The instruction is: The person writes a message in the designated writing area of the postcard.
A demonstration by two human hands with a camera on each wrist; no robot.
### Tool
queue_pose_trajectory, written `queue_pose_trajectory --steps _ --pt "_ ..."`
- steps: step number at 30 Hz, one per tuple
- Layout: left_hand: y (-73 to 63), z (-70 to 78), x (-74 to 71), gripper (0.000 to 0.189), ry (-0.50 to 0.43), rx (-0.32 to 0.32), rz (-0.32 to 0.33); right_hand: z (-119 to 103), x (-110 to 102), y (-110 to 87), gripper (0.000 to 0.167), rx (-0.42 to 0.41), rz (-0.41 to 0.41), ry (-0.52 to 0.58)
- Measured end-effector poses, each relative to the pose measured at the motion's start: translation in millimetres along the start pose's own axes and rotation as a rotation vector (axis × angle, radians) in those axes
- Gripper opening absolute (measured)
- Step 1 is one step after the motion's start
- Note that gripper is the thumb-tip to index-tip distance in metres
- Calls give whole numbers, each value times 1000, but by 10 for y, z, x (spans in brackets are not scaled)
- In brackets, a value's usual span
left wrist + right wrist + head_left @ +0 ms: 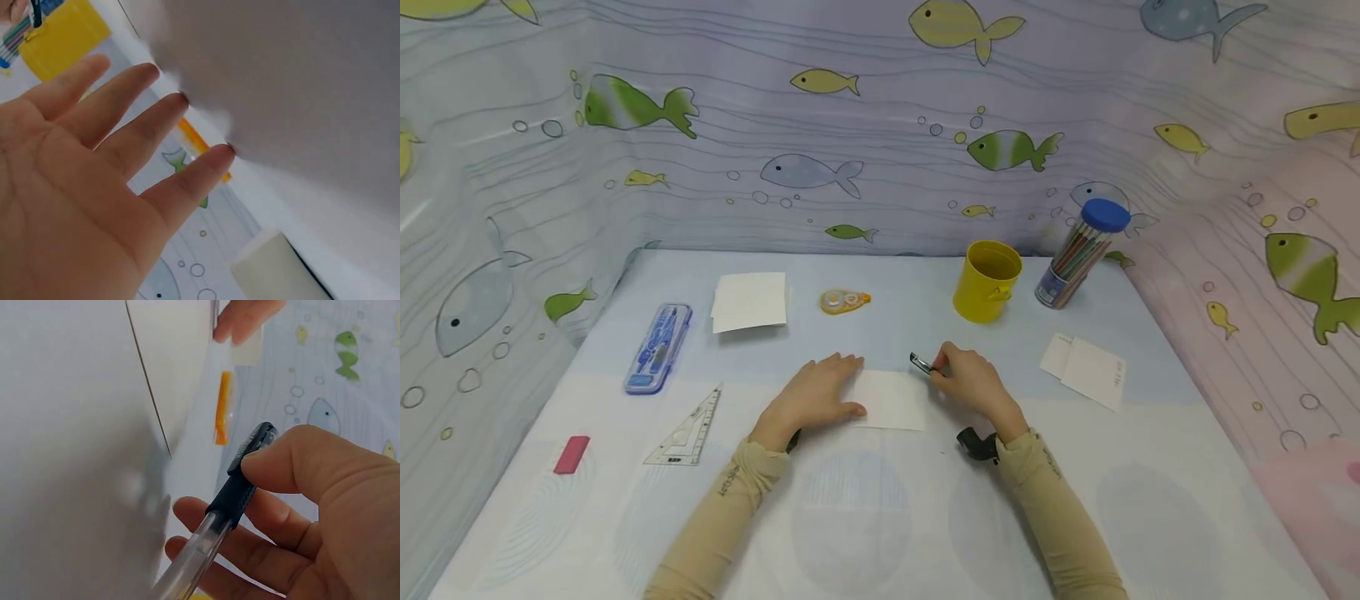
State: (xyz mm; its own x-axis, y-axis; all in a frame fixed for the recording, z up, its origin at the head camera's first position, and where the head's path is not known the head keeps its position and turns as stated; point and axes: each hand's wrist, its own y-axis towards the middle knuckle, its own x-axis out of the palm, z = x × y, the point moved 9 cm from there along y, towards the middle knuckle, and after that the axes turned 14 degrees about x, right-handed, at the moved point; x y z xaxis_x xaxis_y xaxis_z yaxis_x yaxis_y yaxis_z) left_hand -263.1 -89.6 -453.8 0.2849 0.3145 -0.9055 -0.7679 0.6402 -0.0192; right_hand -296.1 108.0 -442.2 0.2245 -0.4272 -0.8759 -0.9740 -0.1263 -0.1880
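Observation:
A white square of paper (891, 402) lies on the table between the two hands. My left hand (816, 390) rests at its left edge with fingers spread and straight. The left wrist view shows the fingertips (219, 156) at the table surface. Just off the paper's right side, my right hand (968, 379) holds a pen (921, 364) above the table. In the right wrist view the pen (232, 494) has a clear barrel, a black rubber grip and a black cap end, where the thumb (275, 459) presses.
Behind the paper lie an orange correction tape (844, 301) and a paper stack (749, 302). A yellow bucket (987, 282) and a pencil tub (1078, 254) stand back right, above written cards (1093, 372). Leftward are a blue case (658, 348), set square (688, 429) and red eraser (572, 455).

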Motion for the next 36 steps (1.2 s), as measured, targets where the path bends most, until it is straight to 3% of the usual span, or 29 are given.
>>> queue_pose_trajectory --steps 12,17,27,36 --pt "-26 110 -194 59 -124 65 203 -174 -27 -115 13 -100 41 20" --pt "-41 155 -244 54 -218 95 274 -295 -6 -174 12 -156 45 49" --pt "-30 207 -261 45 -330 134 353 -554 -34 -324 12 -300 136 56" --pt "-14 307 -268 37 -318 143 441 -638 -51 -406 12 -367 198 35"
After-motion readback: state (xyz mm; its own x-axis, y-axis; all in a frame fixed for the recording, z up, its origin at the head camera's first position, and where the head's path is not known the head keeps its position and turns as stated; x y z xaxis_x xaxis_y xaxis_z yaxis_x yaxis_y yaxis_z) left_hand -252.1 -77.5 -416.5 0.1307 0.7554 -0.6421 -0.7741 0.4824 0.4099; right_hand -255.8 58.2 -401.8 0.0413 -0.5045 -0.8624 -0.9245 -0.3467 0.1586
